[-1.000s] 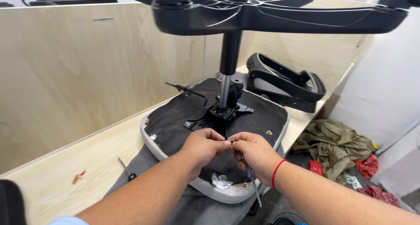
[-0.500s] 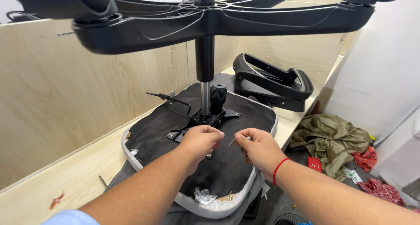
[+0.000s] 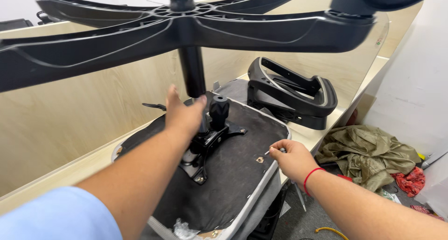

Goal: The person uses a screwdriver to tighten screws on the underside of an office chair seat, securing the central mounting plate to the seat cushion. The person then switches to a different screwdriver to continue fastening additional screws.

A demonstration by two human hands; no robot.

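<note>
Reaching in from the lower left of the frame, left hand (image 3: pixel 183 115) spread open, fingers resting against the black post (image 3: pixel 192 72) at centre. Lower right: right hand (image 3: pixel 291 158), red string on the wrist, pinching a small pale screw (image 3: pixel 268 151), or possibly a bit, too small to tell. Lying upside down under both hands, seat (image 3: pixel 233 174), its black underside facing up. Sitting at mid-frame, metal plate (image 3: pixel 205 151) with a black knob (image 3: pixel 218 110). Showing just left of the screw, bare hole (image 3: pixel 259 160). Filling the top, star base (image 3: pixel 196 25). Resting upper right, armrests (image 3: pixel 291 93). Steadying the post while lining the screw square to the hole looking wisest.
</note>
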